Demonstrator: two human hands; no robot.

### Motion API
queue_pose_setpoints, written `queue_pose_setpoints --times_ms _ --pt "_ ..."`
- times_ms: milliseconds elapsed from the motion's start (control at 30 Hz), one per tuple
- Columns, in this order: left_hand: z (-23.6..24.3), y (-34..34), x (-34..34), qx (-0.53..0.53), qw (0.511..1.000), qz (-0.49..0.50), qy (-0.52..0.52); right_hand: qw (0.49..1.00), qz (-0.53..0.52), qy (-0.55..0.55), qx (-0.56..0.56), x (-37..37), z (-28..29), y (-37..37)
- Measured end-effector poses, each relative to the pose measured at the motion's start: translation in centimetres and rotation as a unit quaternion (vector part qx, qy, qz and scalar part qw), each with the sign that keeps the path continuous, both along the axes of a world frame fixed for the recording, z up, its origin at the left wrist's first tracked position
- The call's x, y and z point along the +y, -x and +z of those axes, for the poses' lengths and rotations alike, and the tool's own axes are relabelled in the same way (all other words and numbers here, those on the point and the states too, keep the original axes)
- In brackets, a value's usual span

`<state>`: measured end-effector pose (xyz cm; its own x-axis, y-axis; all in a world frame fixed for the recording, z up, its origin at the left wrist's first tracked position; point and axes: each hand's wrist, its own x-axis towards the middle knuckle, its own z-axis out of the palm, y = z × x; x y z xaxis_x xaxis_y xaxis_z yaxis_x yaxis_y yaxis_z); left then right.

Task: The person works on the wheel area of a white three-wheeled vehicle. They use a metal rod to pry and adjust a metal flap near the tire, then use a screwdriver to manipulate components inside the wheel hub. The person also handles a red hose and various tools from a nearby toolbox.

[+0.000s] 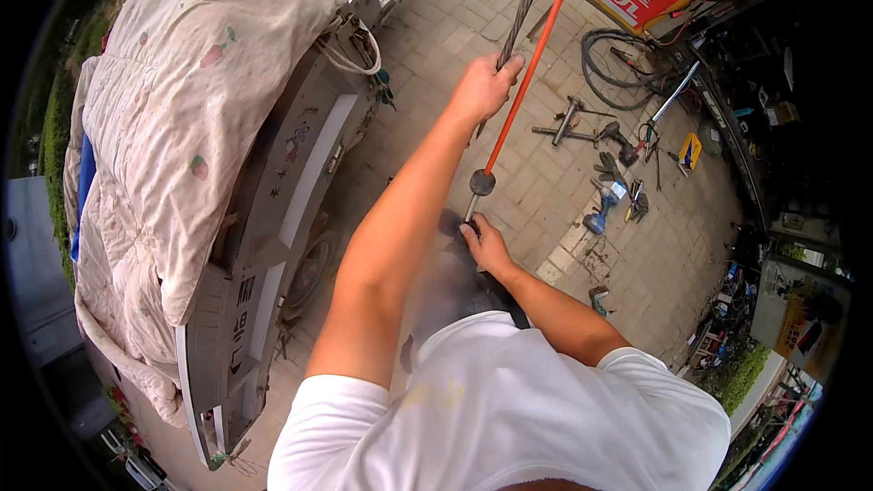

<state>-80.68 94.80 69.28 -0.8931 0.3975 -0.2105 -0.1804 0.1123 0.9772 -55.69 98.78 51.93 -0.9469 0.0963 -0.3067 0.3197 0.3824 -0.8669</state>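
From where I stand, the person's left hand (488,89) is curled tight round a dark twisted cable (522,18), with a short tail poking out below the fist. The right hand (488,244) sits lower, close to the body, and looks closed on the bottom of a silver shaft (471,209), though some of its fingers are hidden from me. Above that shaft comes a dark round knob (482,183), and above the knob a long red pole (535,62).

I'd guess the cable is fairly heavy and springy, stiff along its length but willing to bow; its ridges should give a good hold, unless there's grease on it. The pole seems straight and stiff, smooth enough to slide through a loose palm, and probably easy to tip from one end. The shaft just under the knob strikes me as the surest place to hold, since the knob would stop a hand slipping upward.

Both stand in front of the chest, over the paving (414,82). The pole's long axis runs from the right hand away from the body, leaning rightward, and the cable points much the same way, just left of it
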Motion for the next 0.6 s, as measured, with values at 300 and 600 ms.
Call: queue_pose_setpoints --times_ms 300,600 --pt "-8.7 -24.4 -2.0 0.042 0.998 0.026 0.041 0.991 0.049 0.047 -0.113 -1.6 -5.0 -19.1" --pt "-23.0 -52.2 -27.0 -0.109 0.96 -0.048 0.255 0.924 -0.16 0.318 0.142 -0.4 12.5 2.7"
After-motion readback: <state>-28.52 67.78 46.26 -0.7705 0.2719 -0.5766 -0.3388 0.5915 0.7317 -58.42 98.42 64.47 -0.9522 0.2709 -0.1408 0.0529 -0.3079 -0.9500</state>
